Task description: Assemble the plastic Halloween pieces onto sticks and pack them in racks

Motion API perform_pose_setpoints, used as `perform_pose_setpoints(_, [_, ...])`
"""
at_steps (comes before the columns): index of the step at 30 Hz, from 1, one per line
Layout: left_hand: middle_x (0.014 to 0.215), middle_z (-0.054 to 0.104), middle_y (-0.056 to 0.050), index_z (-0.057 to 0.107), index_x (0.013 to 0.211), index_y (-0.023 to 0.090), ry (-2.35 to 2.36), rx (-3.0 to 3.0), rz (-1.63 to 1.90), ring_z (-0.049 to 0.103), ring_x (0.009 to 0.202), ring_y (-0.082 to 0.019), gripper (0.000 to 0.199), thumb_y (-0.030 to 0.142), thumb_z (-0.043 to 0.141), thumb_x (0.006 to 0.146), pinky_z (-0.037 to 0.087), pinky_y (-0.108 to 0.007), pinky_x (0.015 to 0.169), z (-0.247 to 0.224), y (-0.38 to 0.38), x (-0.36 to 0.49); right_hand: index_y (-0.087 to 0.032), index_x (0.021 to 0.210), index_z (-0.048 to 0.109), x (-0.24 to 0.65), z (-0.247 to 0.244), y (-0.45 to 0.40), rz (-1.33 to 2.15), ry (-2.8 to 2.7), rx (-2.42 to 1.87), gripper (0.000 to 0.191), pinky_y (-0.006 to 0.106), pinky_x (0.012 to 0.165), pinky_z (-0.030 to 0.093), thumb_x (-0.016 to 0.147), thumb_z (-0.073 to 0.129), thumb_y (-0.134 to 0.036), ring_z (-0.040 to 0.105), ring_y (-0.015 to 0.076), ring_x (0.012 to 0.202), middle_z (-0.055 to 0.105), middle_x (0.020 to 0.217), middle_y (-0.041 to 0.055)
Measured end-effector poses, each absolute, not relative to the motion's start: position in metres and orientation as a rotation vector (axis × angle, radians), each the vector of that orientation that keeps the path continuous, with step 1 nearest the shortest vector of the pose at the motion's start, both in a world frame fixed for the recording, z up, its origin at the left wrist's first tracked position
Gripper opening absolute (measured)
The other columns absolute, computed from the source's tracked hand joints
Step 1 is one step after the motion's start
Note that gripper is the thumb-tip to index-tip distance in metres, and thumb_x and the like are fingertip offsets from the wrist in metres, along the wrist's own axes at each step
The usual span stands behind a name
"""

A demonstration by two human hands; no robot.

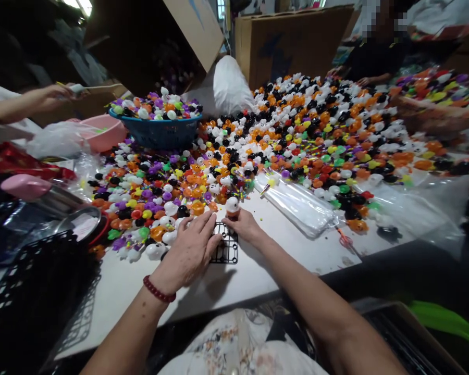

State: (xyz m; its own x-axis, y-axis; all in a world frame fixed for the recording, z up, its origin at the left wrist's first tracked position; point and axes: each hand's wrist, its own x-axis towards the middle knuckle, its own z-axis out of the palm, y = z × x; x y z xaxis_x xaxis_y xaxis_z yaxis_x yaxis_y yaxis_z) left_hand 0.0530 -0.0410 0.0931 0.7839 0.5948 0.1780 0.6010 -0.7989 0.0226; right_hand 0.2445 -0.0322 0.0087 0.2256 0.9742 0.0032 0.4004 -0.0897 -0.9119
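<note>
Left hand [193, 242]: palm down, fingers extended and slightly parted, thumb apart; it closed on nothing and lay over the left side of a black grid. Wrist dressed with a dark red bead bracelet [159, 290].

Right hand [244, 225]: thumb and fingers gripped a small toy [232, 204], white above and reddish below, upright at the far end of the grid. Whether the toy sat in an opening could not be told.

Black grid [230, 251]: one, open-meshed, flat on the white table [254, 284], partly covered by both hands.

Heap of small toys [273, 122]: white, orange, black, purple, green and yellow, spread across the table beyond the hands.

Blue basin [160, 133]: filled above the rim with similar toys, at the heap's far left. Pink basin [113, 134]: just beside it, to the left.

Clear plastic bags [300, 208]: a flat bundle, right of the right hand. Scissors [345, 240]: red-handled, near the bundle's near end.

Metal bowl [96, 216]: left of the heap. Dark stack of grids [27, 307]: at the near left.

White sack [230, 86] and cardboard box [293, 47]: behind the heap.

Co-worker's hand [57, 94]: far left, holding a whitish object, its kind unclear.
</note>
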Motion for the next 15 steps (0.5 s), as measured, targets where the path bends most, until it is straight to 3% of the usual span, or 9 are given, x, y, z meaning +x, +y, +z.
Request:
perform_pose_setpoints(4, [0.146, 0.05, -0.017, 0.046, 0.141, 0.012, -0.981, -2.935, -0.303, 0.047, 0.135, -0.025, 0.049, 0.036, 0.027, 0.104, 0.032, -0.049, 0.112, 0.095, -0.042, 0.052, -0.017, 0.096, 0.068, 0.233, 0.005, -0.014, 0.884, -1.387, -1.581, 0.021, 0.029, 0.076, 0.05, 0.077, 0.07, -0.026, 0.064, 0.0181, 0.082, 0.073, 0.091, 0.0033])
perform_pose_setpoints(9, [0.147, 0.05, -0.017, 0.045, 0.142, 0.014, -0.978, -2.943, -0.342, 0.047, 0.135, -0.026, 0.047, 0.035, 0.029, 0.103, 0.031, -0.049, 0.113, 0.092, -0.04, 0.05, -0.018, 0.096, 0.069, 0.226, 0.001, -0.008, 0.903, -1.509, -1.548, 0.02, 0.028, 0.075, 0.051, 0.076, 0.069, -0.017, 0.066, 0.0198, 0.085, 0.075, 0.091, 0.0022])
perform_pose_setpoints(15, [0.151, 0.046, -0.015, 0.041, 0.146, 0.015, -0.978, -2.956, -0.318, 0.045, 0.137, -0.025, 0.048, 0.035, 0.03, 0.103, 0.03, -0.048, 0.113, 0.091, -0.04, 0.049, -0.018, 0.108, 0.067, 0.222, 0.001, -0.004, 0.836, -1.656, -1.525, 0.031, 0.029, 0.085, 0.049, 0.079, 0.062, -0.011, 0.067, 0.0219, 0.095, 0.075, 0.102, 0.0048])
